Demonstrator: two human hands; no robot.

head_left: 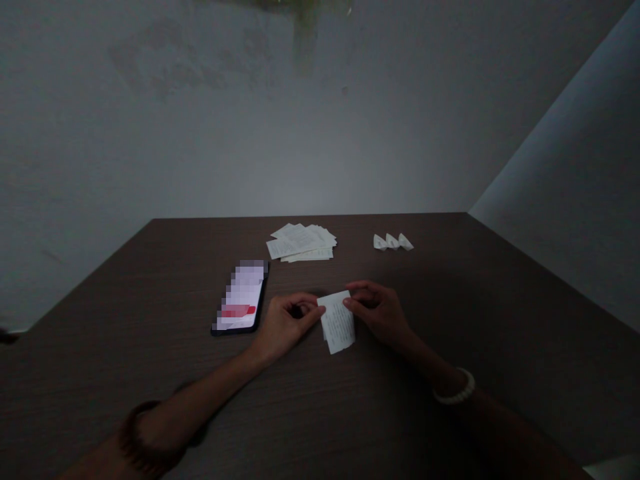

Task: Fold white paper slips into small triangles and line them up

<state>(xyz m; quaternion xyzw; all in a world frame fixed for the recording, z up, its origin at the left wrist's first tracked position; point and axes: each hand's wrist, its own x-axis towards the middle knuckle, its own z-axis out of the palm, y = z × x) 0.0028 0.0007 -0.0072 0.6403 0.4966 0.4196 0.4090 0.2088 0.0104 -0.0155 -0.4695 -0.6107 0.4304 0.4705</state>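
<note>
A small sheet of printed paper [340,327], bent over along its top edge, is held between my two hands above the table. My left hand [287,323] pinches its upper left corner between thumb and fingers. At the upper right corner my right hand [383,312] grips it the same way, thumb in front and fingers behind. Part of another layer shows at the sheet's lower left edge. Beyond my hands lies a loose pile of printed paper slips [303,242]. To its right, three small folded white paper pieces [393,242] sit in a row.
A phone [240,297] with a lit, partly blurred screen lies left of my left hand. The dark brown table [175,253] reaches back to a grey wall [320,147]. Another wall [575,187] slants along the right side.
</note>
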